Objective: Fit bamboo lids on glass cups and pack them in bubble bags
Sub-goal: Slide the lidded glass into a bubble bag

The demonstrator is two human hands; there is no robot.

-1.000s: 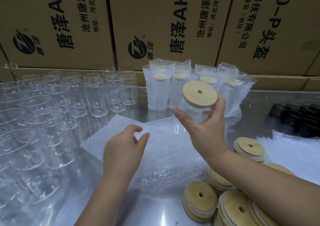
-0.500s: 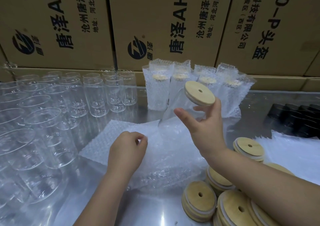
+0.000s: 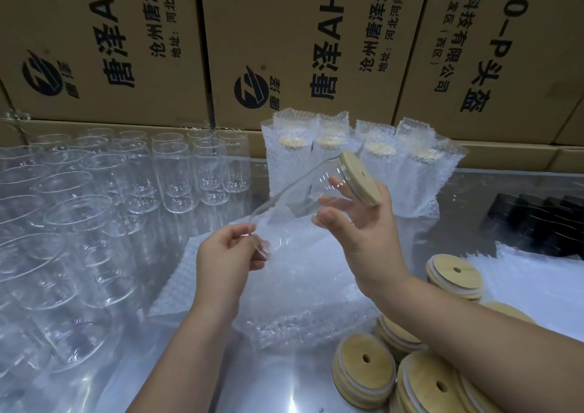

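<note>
My right hand (image 3: 357, 223) holds a clear glass cup (image 3: 303, 191) tilted down to the left, with a round bamboo lid (image 3: 360, 177) fitted on its upper end. My left hand (image 3: 229, 256) pinches the edge of a bubble bag (image 3: 284, 273) from the flat stack on the table. The cup's lower end is right at that pinched edge. Loose bamboo lids (image 3: 366, 371) lie piled at the lower right. Several packed cups in bubble bags (image 3: 319, 147) stand upright at the back.
Many empty glass cups (image 3: 104, 204) crowd the left half of the steel table (image 3: 284, 390). Cardboard boxes (image 3: 284, 43) wall off the back. Black items (image 3: 543, 223) sit at the far right, with more plastic sheets (image 3: 537, 289) in front of them.
My right hand has tipped the lidded cup from upright to slanting down-left. My left hand closed on the bag's edge and lifted it toward the cup's lower end.
</note>
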